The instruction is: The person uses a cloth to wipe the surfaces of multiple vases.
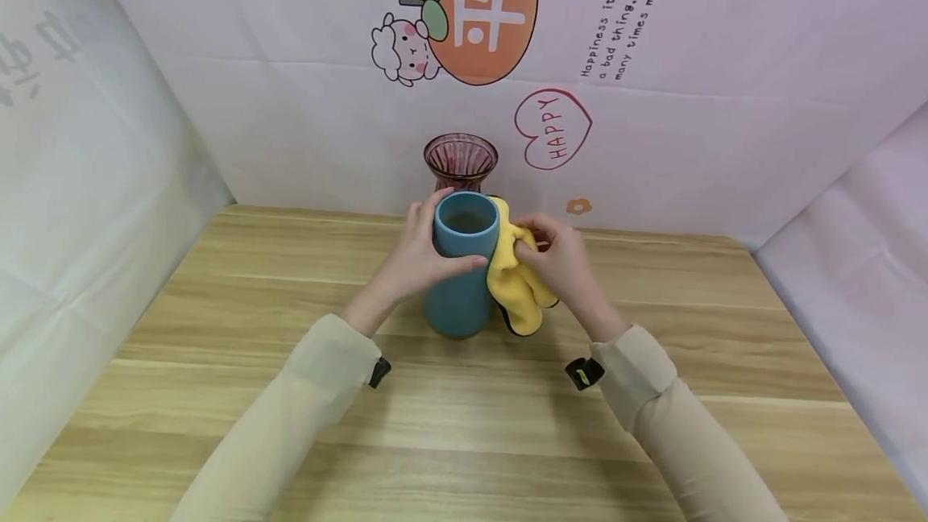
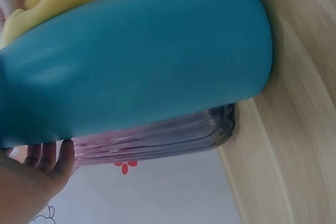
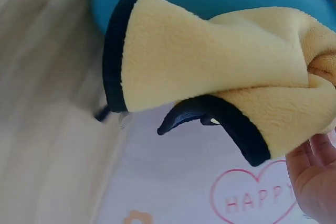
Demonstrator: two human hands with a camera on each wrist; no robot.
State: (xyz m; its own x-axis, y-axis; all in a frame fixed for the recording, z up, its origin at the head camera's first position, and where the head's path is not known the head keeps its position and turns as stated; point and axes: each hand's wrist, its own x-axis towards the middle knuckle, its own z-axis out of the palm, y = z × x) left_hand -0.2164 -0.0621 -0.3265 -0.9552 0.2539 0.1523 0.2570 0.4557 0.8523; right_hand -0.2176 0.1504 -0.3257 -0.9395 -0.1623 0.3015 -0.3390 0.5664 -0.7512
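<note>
A tall blue vase (image 1: 457, 296) with a round mouth stands on the wooden table. My left hand (image 1: 424, 254) grips it near the top, thumb across the front and fingers round the far left side. On the vase's right side, my right hand (image 1: 554, 252) pinches a bunched yellow cloth (image 1: 516, 292) with dark edging. The cloth lies along the vase wall and hangs down in folds, its dark-trimmed corners (image 3: 116, 56) showing in the right wrist view. In the left wrist view the vase (image 2: 142, 56) fills the middle, its base on the table.
Right behind the blue vase stands a pink ribbed glass vase (image 1: 461, 155) with a flared rim, partly hidden. A white printed backdrop (image 1: 304, 135) rises at the back edge of the wooden table (image 1: 464, 441), and white sheets hang at both sides.
</note>
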